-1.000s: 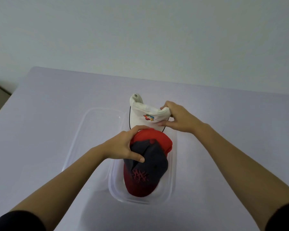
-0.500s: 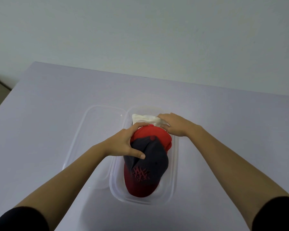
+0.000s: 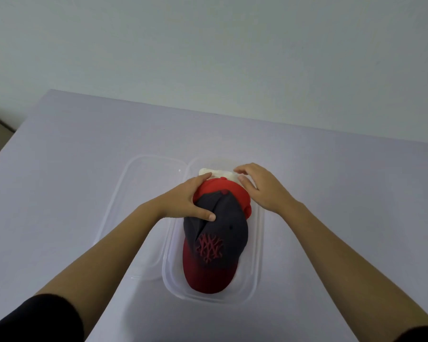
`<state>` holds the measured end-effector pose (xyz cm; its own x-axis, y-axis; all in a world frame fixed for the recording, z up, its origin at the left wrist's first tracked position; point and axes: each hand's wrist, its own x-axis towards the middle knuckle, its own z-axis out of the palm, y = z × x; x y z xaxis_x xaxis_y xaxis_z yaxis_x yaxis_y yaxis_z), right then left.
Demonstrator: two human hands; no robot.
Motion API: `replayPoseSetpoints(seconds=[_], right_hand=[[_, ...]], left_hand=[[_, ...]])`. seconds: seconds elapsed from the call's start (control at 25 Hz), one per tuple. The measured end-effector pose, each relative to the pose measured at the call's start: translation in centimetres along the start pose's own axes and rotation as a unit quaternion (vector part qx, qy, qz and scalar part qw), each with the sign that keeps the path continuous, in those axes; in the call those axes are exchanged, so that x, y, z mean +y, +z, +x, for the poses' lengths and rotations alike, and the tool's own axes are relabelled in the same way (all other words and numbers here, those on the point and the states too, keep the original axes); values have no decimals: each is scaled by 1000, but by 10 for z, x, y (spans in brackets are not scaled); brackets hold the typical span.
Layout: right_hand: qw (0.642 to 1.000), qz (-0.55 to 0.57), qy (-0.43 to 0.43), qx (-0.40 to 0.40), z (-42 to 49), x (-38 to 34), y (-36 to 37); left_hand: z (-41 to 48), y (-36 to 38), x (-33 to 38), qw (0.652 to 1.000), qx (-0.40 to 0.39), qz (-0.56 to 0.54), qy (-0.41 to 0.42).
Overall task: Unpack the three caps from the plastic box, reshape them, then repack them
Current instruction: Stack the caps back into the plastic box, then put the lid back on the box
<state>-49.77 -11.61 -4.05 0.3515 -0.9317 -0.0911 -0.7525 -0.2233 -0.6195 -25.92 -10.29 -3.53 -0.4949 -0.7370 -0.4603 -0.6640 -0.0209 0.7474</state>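
A pale table [image 3: 72, 193] bears a clear box [image 3: 256, 272] with its lid [image 3: 143, 183] lying flat just beside it on the left. Three caps sit packed in the box: a navy cap [image 3: 223, 233] with a red brim nearest, a red cap [image 3: 223, 187] behind it, a white cap [image 3: 215, 172] at the far end. The left hand [image 3: 187, 202] clasps the navy and red crowns, thumb pressed on navy. The right hand [image 3: 262, 187] lies spread, fingers loose, over the white cap.

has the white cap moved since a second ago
Yes. The white cap has gone down into the far end of the plastic box, behind the red cap.
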Motion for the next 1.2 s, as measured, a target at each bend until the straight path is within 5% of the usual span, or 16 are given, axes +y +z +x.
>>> replayPoseSetpoints(seconds=[0.2,0.28,0.44,0.56,0.72,0.84,0.96,1.08,1.2], right_hand=[[995,-13,7,-97,4,2,12],[994,-26,31,-102,10,5,18],[990,-45,70,-113,16,9,23],[993,-42,83,-79,-2,-3,31],[989,14,118,89,-56,-33,63],[982,13,154,110,-93,-40,83],[977,-36,184,98,-121,-36,97],[963,36,246,102,-133,-33,104],[946,148,270,100,-134,-37,104]], left_hand=[[-28,54,5,961,207,114,141],[-32,89,4,922,289,222,132],[-22,114,-8,902,293,310,63],[-15,117,-12,921,266,284,23],[-14,118,-13,939,249,237,-11],[-23,110,-4,955,256,149,19],[-48,87,-17,929,364,53,53],[-77,57,-78,848,513,25,-130],[-103,43,-133,819,422,-20,-388]])
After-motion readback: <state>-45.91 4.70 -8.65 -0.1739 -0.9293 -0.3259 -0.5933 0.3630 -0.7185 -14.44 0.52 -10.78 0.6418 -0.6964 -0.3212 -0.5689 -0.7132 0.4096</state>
